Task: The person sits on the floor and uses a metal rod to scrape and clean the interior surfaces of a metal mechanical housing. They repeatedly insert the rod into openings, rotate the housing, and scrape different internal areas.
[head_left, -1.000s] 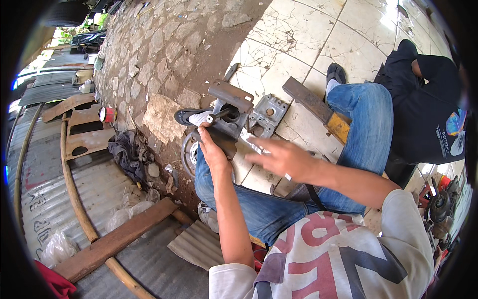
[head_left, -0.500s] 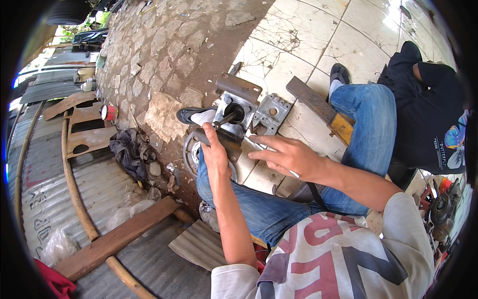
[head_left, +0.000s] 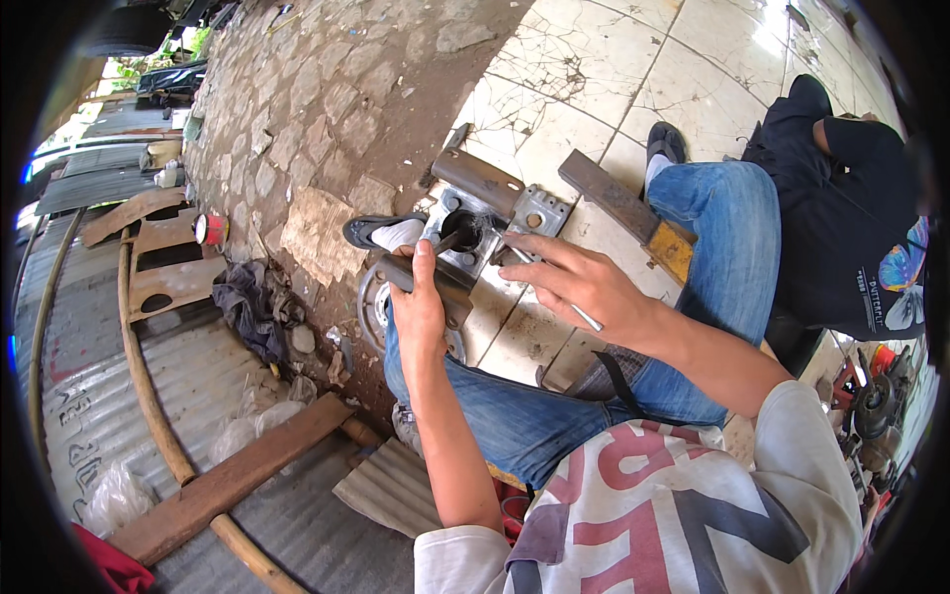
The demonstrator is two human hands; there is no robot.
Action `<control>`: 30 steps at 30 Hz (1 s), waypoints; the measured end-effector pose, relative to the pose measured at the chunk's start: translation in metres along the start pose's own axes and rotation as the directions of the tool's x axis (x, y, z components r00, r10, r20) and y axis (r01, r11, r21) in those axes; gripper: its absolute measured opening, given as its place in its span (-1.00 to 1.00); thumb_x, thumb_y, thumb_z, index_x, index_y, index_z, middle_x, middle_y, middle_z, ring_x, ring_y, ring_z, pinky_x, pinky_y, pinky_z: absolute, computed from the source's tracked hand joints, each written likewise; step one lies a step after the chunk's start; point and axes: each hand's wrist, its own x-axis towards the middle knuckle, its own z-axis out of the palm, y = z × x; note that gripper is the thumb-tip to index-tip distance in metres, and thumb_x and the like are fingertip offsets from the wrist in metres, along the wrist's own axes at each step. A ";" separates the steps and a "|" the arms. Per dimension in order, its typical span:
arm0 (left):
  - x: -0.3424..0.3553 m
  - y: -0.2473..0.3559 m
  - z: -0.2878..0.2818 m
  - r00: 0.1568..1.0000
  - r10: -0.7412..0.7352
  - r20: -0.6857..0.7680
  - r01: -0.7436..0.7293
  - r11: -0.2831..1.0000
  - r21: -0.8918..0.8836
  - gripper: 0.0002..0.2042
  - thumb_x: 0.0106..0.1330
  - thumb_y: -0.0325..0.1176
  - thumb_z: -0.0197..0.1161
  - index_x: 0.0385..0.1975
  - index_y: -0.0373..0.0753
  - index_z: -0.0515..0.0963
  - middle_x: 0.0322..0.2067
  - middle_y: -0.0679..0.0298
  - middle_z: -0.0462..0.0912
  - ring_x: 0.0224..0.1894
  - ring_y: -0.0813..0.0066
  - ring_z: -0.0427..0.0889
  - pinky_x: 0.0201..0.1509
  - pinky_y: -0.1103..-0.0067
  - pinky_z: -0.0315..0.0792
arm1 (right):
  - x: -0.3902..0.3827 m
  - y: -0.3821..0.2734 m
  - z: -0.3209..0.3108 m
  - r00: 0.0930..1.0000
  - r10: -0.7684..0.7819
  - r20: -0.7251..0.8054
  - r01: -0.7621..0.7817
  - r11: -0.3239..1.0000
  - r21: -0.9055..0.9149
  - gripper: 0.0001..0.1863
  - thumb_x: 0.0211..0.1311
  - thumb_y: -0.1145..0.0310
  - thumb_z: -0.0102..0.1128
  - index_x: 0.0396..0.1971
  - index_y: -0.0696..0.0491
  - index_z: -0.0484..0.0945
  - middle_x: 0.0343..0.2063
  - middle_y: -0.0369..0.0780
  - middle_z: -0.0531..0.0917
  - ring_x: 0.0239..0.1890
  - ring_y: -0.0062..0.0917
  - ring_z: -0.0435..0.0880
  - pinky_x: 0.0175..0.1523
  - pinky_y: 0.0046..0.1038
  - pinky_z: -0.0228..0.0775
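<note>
Between my knees is a metal block (head_left: 481,265) with a round dark bore and brown curved steel plates on two sides. My left hand (head_left: 421,315) is closed around the near plate (head_left: 453,289), thumb on top. A dark shaft (head_left: 449,242) slants into the bore beside that thumb. With my right hand (head_left: 586,287) I hold a slim silver rod (head_left: 588,318); its far end is hidden behind the fingers, which are at the block's right edge. A grey metal casting (head_left: 542,210) lies partly covered behind the block. Under my left hand shows a round flange (head_left: 374,302).
A rusty steel bar with a yellow end (head_left: 618,203) lies right of the casting on cracked tiles. Another person in a dark shirt (head_left: 841,218) sits at the right. Leftward are a dark cloth (head_left: 257,307), a wooden plank (head_left: 233,475) and corrugated sheets (head_left: 148,376).
My right hand has moved up toward the bore with the rod. The block has shifted slightly, now covering more of the casting. My left hand keeps hold of the plate.
</note>
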 end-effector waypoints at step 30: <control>0.031 -0.023 -0.015 0.997 -0.036 -0.070 0.040 0.997 0.061 0.00 0.25 0.29 0.19 0.34 -0.57 0.06 0.22 -0.13 0.35 0.21 0.13 0.42 0.23 0.39 0.34 | -0.010 0.002 0.040 0.934 -0.356 -0.035 0.336 0.905 -0.260 -0.63 0.22 0.45 0.21 0.05 0.00 0.57 0.12 0.03 0.55 -0.03 -0.20 0.70 -0.03 -0.33 0.68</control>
